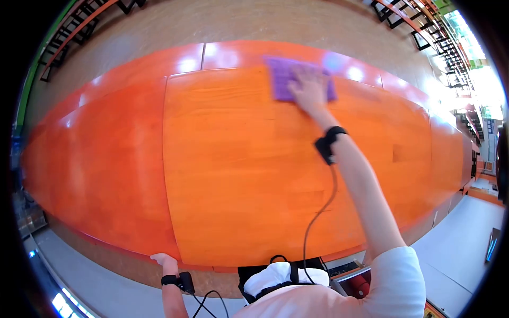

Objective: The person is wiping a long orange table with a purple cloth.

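A purple cloth (283, 75) lies flat on the far side of a long orange wooden table (228, 169). My right hand (309, 90) is stretched out across the table and presses palm-down on the cloth, fingers spread over its right half. A black wrist strap (328, 142) with a cable sits on that arm. My left hand (164, 260) rests on the table's near edge, fingers curled over the rim, also wearing a black strap.
The table is made of several joined orange panels running left and right. Beyond it is a brown floor with dark metal racks (79, 26) at the far left and more racks (424, 26) at the far right. Grey floor lies at the near side.
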